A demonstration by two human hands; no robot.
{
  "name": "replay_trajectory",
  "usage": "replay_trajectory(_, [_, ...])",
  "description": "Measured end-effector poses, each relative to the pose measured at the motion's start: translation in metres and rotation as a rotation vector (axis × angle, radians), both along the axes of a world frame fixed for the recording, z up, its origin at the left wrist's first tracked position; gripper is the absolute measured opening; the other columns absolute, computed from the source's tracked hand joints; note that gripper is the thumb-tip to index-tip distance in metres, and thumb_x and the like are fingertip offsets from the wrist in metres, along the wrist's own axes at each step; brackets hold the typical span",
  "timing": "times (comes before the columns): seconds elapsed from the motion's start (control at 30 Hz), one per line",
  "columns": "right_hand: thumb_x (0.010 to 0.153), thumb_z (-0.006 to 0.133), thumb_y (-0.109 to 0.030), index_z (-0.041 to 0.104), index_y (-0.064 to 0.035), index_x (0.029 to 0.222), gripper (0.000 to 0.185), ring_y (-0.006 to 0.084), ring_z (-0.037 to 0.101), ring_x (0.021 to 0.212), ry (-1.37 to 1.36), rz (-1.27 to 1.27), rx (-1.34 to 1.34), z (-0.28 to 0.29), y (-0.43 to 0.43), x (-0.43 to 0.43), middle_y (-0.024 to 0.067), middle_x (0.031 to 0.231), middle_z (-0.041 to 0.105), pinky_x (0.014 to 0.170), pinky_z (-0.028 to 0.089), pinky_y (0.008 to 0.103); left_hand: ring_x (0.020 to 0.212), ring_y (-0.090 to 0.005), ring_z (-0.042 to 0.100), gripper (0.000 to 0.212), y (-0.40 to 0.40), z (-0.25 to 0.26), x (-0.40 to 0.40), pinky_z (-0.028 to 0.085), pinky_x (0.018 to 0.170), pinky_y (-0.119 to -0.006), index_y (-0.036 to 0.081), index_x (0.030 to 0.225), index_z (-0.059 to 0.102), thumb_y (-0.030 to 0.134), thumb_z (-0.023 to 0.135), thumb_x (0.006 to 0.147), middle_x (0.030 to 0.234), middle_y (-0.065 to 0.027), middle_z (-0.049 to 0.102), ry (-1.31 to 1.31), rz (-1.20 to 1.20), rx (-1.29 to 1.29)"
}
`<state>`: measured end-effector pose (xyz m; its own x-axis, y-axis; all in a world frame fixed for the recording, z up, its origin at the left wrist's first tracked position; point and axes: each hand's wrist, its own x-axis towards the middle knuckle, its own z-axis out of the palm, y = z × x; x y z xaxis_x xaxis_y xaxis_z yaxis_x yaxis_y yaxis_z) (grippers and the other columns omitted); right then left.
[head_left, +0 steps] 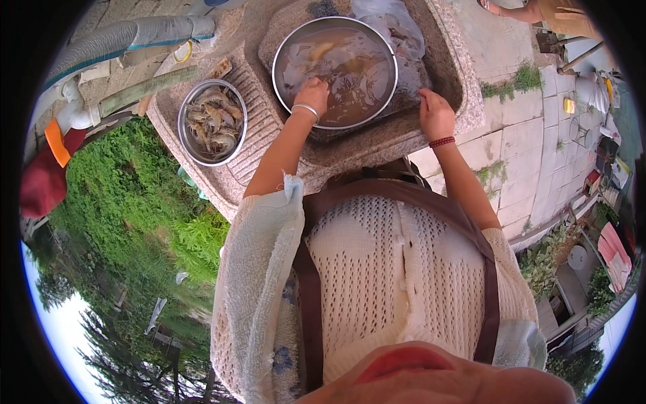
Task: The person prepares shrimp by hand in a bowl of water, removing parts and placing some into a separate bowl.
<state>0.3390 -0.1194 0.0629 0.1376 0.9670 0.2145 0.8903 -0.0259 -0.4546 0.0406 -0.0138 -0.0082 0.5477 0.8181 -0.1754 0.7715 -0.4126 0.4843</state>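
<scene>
A large round metal basin (395, 76) of cloudy brown water stands in a speckled stone sink (373, 161). My left hand (312, 98), with a silver bangle at the wrist, reaches over the basin's near left side; its fingertips dip into the water, and what they touch is hidden. Pale shapes show faintly under the surface. My right hand (435, 113), with a dark red beaded bracelet, hovers above the sink's right part, away from the basin, fingers drawn together; nothing is visible in it. On the ribbed drainboard at the left, a smaller metal bowl (244, 126) contains several raw shrimp (214, 121).
A clear plastic bag (396, 30) with dark contents lies behind the basin's right side. A wooden-backed brush (220, 68) and a yellow-rimmed lid (182, 52) lie beyond the bowl. Wrapped pipes (136, 38) run at upper left. Another person's arm (520, 12) shows at upper right.
</scene>
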Motion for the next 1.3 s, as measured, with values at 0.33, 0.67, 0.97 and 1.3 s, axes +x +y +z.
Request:
replay_trajectory(0.33, [0.082,0.058,-0.008,0.06,-0.0065,0.092,0.01,0.0302,0.062,0.079,-0.031,-0.05,-0.084,0.015,-0.003,-0.009,0.0123,0.085,0.065,0.071,0.051,0.0385,0.094,-0.0386,0.055,0.017,-0.005,-0.026,0.071,0.045,0.083,-0.044,0.002,0.095,0.053,0.014,0.055,0.084,0.096,-0.0205,0.056,-0.114,-0.075,-0.129])
replay_trajectory(0.67, [0.083,0.058,-0.006,0.06,-0.0061,0.095,0.012,0.0302,0.062,0.079,-0.06,-0.032,-0.119,0.019,-0.008,-0.007,0.0121,0.086,0.065,0.069,0.051,0.0382,0.105,-0.0348,0.057,0.043,-0.015,-0.025,0.092,0.048,0.087,-0.041,0.001,0.124,0.045,0.009,0.054,0.083,0.111,-0.0247,0.058,0.209,-0.171,-0.475])
replay_trajectory(0.97, [0.081,0.057,-0.006,0.059,-0.0067,0.092,0.01,0.0309,0.062,0.076,-0.045,-0.016,-0.103,0.016,-0.004,-0.012,0.013,0.084,0.064,0.068,0.05,0.0386,0.066,-0.0254,0.055,0.002,-0.007,-0.035,0.057,0.051,0.073,-0.047,0.006,0.09,0.048,0.004,0.048,0.092,0.075,-0.0099,0.054,-1.266,0.809,-1.342])
replay_trajectory(1.3, [0.079,0.055,-0.004,0.062,-0.0141,0.102,0.026,0.0319,0.062,0.077,-0.037,-0.002,-0.183,0.014,-0.001,-0.011,0.0118,0.089,0.063,0.067,0.051,0.0403,0.093,-0.031,0.058,0.008,0.0,0.038,0.036,0.043,0.094,-0.052,0.007,0.089,0.056,0.006,0.048,0.092,0.093,-0.0148,0.061,-1.826,0.739,-1.331])
